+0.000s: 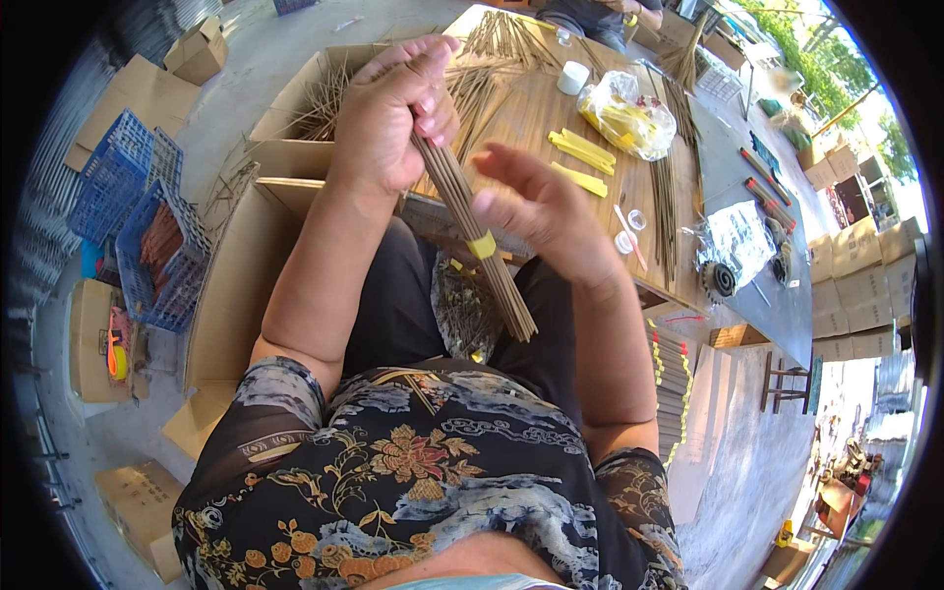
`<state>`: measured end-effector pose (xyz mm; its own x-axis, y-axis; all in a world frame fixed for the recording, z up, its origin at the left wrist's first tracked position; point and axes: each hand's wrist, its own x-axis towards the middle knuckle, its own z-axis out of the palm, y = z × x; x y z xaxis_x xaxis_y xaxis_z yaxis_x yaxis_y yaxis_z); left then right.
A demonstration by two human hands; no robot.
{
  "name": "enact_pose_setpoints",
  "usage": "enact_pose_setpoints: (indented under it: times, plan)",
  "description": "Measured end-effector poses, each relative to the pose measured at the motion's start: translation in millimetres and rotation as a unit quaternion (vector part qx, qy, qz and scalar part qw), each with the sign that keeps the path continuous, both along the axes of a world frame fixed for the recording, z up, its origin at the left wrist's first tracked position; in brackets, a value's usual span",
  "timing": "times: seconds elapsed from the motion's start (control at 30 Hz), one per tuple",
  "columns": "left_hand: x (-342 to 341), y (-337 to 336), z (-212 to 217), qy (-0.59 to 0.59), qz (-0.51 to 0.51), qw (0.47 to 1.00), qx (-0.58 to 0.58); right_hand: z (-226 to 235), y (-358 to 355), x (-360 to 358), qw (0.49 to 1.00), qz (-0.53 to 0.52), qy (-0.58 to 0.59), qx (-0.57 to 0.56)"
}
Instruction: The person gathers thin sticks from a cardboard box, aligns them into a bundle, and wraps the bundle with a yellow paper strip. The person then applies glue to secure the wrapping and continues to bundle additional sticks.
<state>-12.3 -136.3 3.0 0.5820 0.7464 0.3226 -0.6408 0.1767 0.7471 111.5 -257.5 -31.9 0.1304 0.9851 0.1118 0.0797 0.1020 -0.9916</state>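
My left hand [401, 113] is closed round the upper end of a bundle of thin brown sticks [450, 182], which look like incense sticks. The bundle slants down toward my lap, its lower ends spread a little above my dark trousers. A yellow band [482, 245] circles it below the middle. Just right of the bundle is my right hand [551, 211], empty, with thumb and fingers apart; whether the thumb touches the sticks I cannot tell. Yellow strips [582, 149] lie on the wooden table [531, 108] beyond my right hand, near a clear bag with yellow contents [629, 113].
Loose sticks [501, 39] cover the table's far part; more fill a cardboard box [285, 108] at left. A white jar [572, 78] and small clear cups stand on the table. Blue crates [152, 241] sit at left, banded bundles [671, 379] at right. Someone [590, 18] sits opposite.
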Motion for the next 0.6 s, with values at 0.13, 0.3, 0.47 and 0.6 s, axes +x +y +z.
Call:
enact_pose_setpoints:
  times: [0.13, 0.3, 0.47, 0.6]
  plan:
    - [5, -8, 0, 0.011, 0.036, 0.999, 0.002, -9, 5, -3, 0.976, -0.066, -0.174, 0.109]
    - [9, -22, -1, 0.036, -0.021, 0.999, 0.009, -22, 26, -33, 0.998, -0.014, -0.006, -0.058]
    - [3, -8, -10, -0.005, -0.119, 0.993, -0.022, -9, 21, -37, 0.999, 0.013, -0.006, -0.043]
    - [8, -19, -4, 0.068, -0.016, 0.997, -0.018, -34, 30, -44, 0.987, -0.092, -0.086, 0.104]
